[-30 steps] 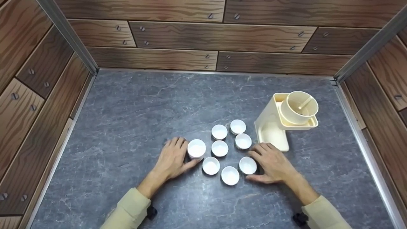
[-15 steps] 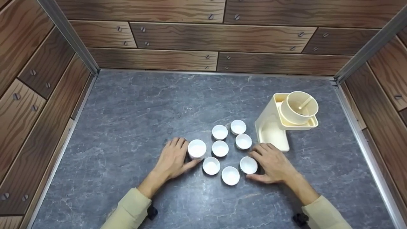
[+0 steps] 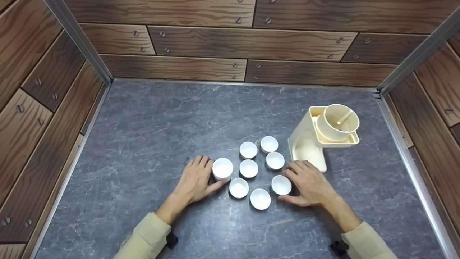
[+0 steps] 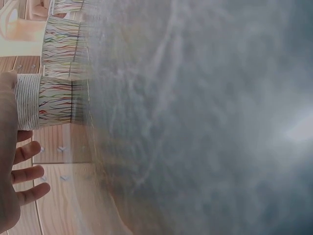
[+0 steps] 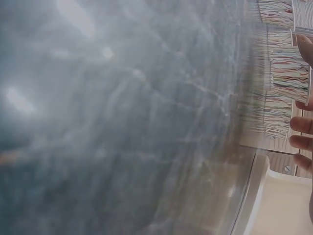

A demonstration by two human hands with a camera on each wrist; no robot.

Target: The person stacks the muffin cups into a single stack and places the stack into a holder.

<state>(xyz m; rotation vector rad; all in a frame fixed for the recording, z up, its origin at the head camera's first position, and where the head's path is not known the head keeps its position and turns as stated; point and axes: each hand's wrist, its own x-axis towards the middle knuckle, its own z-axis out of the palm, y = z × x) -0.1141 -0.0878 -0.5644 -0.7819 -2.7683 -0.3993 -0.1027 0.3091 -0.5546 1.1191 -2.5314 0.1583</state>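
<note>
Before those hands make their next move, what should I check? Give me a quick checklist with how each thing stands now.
1. Left hand has the cup stack: ok, fingers and thumb are around it.
2. Cup stack upright: ok.
3. Right hand holds the single cup: ok, between thumb and fingers.
4. Single cup lifted off the table: cannot tell.
5. Space between the hands clear: not ok, loose cups stand there.
6. Right hand apart from the cream stand: cannot tell.
</note>
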